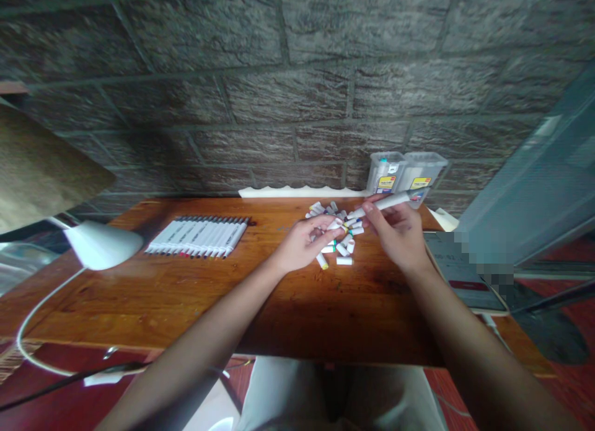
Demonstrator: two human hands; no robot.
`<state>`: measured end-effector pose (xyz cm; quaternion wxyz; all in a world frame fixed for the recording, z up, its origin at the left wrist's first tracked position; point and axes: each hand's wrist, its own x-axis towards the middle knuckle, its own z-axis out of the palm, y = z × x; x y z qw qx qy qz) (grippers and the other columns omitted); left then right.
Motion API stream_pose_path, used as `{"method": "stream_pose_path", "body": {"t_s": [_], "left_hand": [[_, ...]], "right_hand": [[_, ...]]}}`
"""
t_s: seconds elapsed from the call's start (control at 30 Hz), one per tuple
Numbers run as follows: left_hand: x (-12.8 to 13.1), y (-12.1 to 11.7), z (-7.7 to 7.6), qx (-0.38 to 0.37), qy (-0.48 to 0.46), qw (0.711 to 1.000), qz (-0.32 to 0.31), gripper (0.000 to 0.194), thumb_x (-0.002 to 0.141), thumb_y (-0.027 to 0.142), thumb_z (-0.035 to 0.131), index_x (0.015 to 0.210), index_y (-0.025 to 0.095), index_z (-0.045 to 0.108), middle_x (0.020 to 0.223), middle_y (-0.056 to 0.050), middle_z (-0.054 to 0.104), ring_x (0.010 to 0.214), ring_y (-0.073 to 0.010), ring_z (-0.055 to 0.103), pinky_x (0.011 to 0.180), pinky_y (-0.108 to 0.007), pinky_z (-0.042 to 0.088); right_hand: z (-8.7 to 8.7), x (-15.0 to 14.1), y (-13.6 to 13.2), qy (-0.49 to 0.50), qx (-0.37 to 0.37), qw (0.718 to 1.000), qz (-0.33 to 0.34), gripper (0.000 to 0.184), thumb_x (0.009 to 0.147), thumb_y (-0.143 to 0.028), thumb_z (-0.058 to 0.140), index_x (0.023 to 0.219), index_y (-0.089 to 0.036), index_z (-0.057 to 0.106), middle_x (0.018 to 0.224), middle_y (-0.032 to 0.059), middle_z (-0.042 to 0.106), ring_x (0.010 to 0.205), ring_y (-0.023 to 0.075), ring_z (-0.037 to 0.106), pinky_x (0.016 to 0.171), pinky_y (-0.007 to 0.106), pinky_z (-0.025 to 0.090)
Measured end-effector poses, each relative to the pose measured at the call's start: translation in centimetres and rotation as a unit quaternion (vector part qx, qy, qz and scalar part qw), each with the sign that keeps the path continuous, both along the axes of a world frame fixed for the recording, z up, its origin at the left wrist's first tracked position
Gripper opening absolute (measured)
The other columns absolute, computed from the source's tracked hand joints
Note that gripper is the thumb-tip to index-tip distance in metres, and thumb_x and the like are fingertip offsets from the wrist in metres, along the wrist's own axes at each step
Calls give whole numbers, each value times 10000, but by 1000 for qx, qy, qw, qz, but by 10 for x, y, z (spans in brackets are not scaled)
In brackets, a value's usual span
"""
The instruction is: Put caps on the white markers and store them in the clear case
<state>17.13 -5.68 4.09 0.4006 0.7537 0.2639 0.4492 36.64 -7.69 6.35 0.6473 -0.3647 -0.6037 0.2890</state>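
Note:
My right hand (pixel 397 232) is closed around a white marker (pixel 391 201), which tilts with its dark grey end up to the right. The marker's other end points toward my left hand (pixel 304 242). Between the thumb and fingers of that left hand is a small white marker cap (pixel 335 225). A gap shows between cap and marker. Beneath and around both hands lies a loose pile of white marker caps (pixel 344 261), some with yellow, green or blue ends. My fingers hide part of the pile.
Several white markers (pixel 198 237) lie in a neat row on the wooden table (pixel 279 307). At the back right stand two clear plastic cases (pixel 421 170). A tablet (pixel 465 270) lies right of my right arm, and a lamp (pixel 102 245) stands far left. The brick wall (pixel 232 96) rises behind.

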Motion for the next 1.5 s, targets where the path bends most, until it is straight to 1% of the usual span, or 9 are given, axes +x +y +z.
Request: {"method": "stream_pose_path", "body": {"t_s": [0.13, 0.3, 0.4, 0.8, 0.9, 1.07, 1.23, 1.33, 1.5], "left_hand": [[1, 0, 2, -6, -20, 1000, 10, 312, 828, 375, 690, 1032, 139, 702, 1015, -93, 722, 916, -182, 671, 845, -286, 537], [1, 0, 5, -50, -37, 998, -32, 315, 810, 368, 712, 1038, 151, 718, 1009, -81, 729, 848, -157, 675, 762, -257, 546], [2, -1, 8, -78, -61, 995, -31, 350, 764, 386, 754, 1014, 142, 724, 1007, -88, 736, 846, -165, 683, 774, -269, 550], [4, -2, 8, -107, -78, 990, -49, 374, 736, 376, 778, 1017, 142, 703, 927, -60, 720, 826, -145, 659, 796, -265, 527], [4, -1, 9, -107, -89, 990, -15, 428, 678, 339, 825, 1029, 143, 678, 863, -34, 688, 793, -129, 632, 765, -252, 514], [3, 5, 6, -52, -86, 993, 59, 332, 631, 335, 852, 801, 130, 654, 770, -8, 634, 710, -107, 570, 689, -232, 472], [-1, 6, 6, 59, -28, 992, 106, 254, 710, 331, 802, 835, 141, 691, 765, -13, 631, 688, -108, 552, 652, -226, 439], [-3, 3, 7, 140, 28, 982, 126, 210, 751, 333, 770, 848, 154, 717, 758, -13, 616, 667, -105, 542, 635, -224, 426], [-3, 2, 6, 180, 47, 973, 136, 207, 772, 328, 754, 878, 153, 722, 779, -20, 614, 655, -101, 540, 618, -220, 423]], "right_hand": [[-1, 1, 2, 16, -18, 1000, -11, 295, 804, -500, 695, 888, -223, 640, 724, -4, 661, 568, 119, 600, 503, 243, 513], [-1, 2, 4, 35, -33, 998, -40, 335, 791, -527, 698, 755, -206, 608, 587, -28, 592, 498, 104, 532, 455, 226, 437], [-2, 2, 5, 37, -46, 997, -50, 381, 794, -546, 686, 683, -203, 563, 531, -38, 553, 461, 94, 482, 424, 220, 380], [-2, 2, 5, 45, -71, 995, -46, 429, 786, -595, 665, 684, -197, 540, 526, -45, 517, 455, 83, 442, 424, 220, 317], [-3, 1, 6, 57, -71, 994, -61, 455, 774, -621, 658, 669, -196, 533, 514, -54, 478, 449, 77, 402, 426, 227, 292], [-4, 2, 9, 100, -99, 987, -77, 460, 745, -627, 679, 667, -194, 545, 484, -73, 398, 434, 67, 333, 418, 233, 237], [-4, 0, 10, 157, -142, 976, -52, 440, 678, -566, 764, 640, -190, 540, 512, -59, 458, 448, 63, 373, 416, 219, 256], [-5, -1, 10, 151, -153, 976, -38, 429, 677, -548, 769, 616, -181, 555, 518, -40, 504, 448, 64, 379, 411, 222, 250], [-10, -3, 10, 124, -167, 978, -31, 446, 689, -562, 753, 572, -169, 579, 506, -23, 518, 444, 67, 378, 417, 237, 249]]}}
